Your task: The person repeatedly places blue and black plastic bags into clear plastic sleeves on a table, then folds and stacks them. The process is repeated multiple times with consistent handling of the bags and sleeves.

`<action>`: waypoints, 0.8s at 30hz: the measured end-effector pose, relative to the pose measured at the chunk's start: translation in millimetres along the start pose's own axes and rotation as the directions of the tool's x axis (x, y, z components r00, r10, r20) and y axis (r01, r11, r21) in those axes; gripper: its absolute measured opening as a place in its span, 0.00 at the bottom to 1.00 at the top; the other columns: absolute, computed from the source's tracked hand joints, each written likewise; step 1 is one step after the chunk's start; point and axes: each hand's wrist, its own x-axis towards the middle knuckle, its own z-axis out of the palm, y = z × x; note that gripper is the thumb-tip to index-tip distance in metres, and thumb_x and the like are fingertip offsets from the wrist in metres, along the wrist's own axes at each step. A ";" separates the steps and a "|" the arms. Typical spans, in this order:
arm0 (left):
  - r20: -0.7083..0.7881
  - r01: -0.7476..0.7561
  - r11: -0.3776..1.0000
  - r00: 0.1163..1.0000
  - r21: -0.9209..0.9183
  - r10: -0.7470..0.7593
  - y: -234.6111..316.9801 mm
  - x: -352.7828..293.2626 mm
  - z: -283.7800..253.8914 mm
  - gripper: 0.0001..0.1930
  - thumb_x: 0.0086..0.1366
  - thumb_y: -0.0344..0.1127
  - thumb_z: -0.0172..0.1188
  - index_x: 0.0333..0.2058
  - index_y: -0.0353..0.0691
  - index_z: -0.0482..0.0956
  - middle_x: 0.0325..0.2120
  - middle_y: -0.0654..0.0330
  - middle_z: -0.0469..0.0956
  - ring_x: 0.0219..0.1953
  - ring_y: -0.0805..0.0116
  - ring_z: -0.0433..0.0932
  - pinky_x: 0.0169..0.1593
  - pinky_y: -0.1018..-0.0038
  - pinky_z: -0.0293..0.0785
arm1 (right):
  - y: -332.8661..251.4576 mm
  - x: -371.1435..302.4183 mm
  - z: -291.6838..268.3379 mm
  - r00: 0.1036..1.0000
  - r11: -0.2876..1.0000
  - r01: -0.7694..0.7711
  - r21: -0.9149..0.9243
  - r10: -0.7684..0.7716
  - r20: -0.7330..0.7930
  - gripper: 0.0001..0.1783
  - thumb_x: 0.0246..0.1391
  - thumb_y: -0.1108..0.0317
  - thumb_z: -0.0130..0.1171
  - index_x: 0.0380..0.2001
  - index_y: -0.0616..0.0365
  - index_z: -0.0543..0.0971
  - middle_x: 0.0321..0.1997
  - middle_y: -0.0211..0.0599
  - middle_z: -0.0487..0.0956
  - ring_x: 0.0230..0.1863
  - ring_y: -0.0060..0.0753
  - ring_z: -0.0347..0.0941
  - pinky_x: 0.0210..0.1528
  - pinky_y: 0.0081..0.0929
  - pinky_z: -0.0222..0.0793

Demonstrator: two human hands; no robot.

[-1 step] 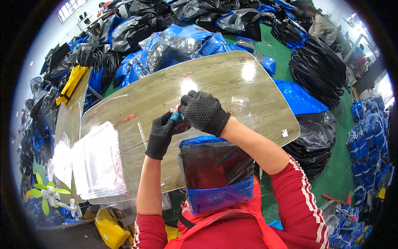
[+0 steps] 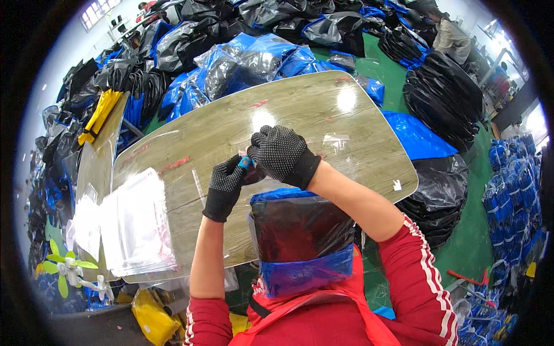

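Both my hands wear black gloves with pale grip dots and meet over the wood-patterned table. My left hand is closed, with a blue band around one finger near its tip. Against it, my right hand is curled with its back up. Whatever the fingers pinch between them is mostly hidden; a dark patch shows just below. Close to my chest, a folded black-and-blue packet in clear plastic stands at the table's near edge, below my right wrist.
A stack of clear plastic bags covers the table's left side. A small fan with green blades is at lower left. Piles of black and blue bags lie beyond the table. Blue bundles stand at right. Another person is far right.
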 end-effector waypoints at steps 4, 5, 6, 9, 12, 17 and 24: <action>0.002 -0.104 0.978 0.994 0.182 0.106 -4.2 -1.3 0.2 0.16 0.69 0.37 0.53 0.45 0.29 0.78 0.38 0.53 0.82 0.39 0.72 0.80 0.43 0.75 0.76 | 35.7 -11.9 12.3 0.989 0.989 -0.146 0.013 0.146 0.022 0.07 0.50 0.65 0.56 0.30 0.52 0.80 0.30 0.36 0.78 0.35 0.42 0.75 0.36 0.40 0.73; -0.053 -0.051 0.998 0.997 0.045 0.053 -6.1 -1.0 -0.3 0.16 0.69 0.38 0.53 0.45 0.29 0.78 0.38 0.53 0.82 0.39 0.71 0.80 0.43 0.74 0.77 | 49.2 -16.2 -0.4 0.980 0.979 -0.196 0.062 0.197 -0.014 0.06 0.51 0.65 0.56 0.30 0.51 0.80 0.31 0.35 0.78 0.34 0.42 0.75 0.36 0.40 0.72; -0.043 -0.006 0.995 0.999 -0.099 0.002 -8.0 -0.9 -3.4 0.16 0.70 0.39 0.53 0.45 0.30 0.78 0.37 0.53 0.82 0.38 0.70 0.81 0.42 0.73 0.77 | 85.4 -22.7 -25.7 0.969 0.985 -0.168 -0.039 0.158 -0.188 0.06 0.51 0.66 0.55 0.30 0.52 0.79 0.30 0.38 0.79 0.30 0.43 0.77 0.33 0.40 0.72; -0.109 0.007 0.989 0.994 -0.147 -0.023 -13.8 0.9 -15.0 0.19 0.70 0.44 0.51 0.43 0.32 0.80 0.37 0.55 0.82 0.36 0.70 0.82 0.37 0.76 0.77 | 178.3 -72.3 -120.8 0.528 0.558 -0.830 -0.015 0.775 -0.349 0.08 0.53 0.61 0.55 0.28 0.53 0.78 0.27 0.36 0.78 0.27 0.37 0.75 0.31 0.36 0.72; -0.137 0.022 0.988 0.991 0.155 -0.001 -12.9 4.1 -30.6 0.18 0.69 0.45 0.51 0.41 0.36 0.81 0.34 0.59 0.83 0.25 0.77 0.78 0.28 0.79 0.71 | 206.2 -131.5 -141.6 0.210 0.246 -0.897 0.367 0.968 -0.136 0.12 0.54 0.58 0.57 0.34 0.54 0.77 0.26 0.35 0.78 0.24 0.33 0.74 0.29 0.33 0.72; 0.089 0.061 0.985 0.993 0.164 -0.077 6.2 10.9 -50.2 0.19 0.67 0.46 0.52 0.45 0.36 0.80 0.38 0.56 0.83 0.13 0.78 0.67 0.20 0.80 0.65 | 110.2 -142.7 -31.2 0.577 0.384 -0.803 0.456 0.692 0.434 0.34 0.52 0.45 0.60 0.54 0.60 0.74 0.28 0.41 0.83 0.26 0.38 0.77 0.31 0.33 0.71; 0.189 0.152 0.962 0.976 -0.225 -0.110 -24.6 -31.4 -62.6 0.21 0.67 0.44 0.54 0.48 0.32 0.75 0.62 0.44 0.63 0.57 0.55 0.70 0.58 0.64 0.68 | 71.6 -171.3 -78.3 0.727 -0.240 -0.518 0.821 0.382 0.571 0.24 0.60 0.51 0.56 0.54 0.55 0.76 0.65 0.38 0.68 0.62 0.37 0.68 0.56 0.33 0.69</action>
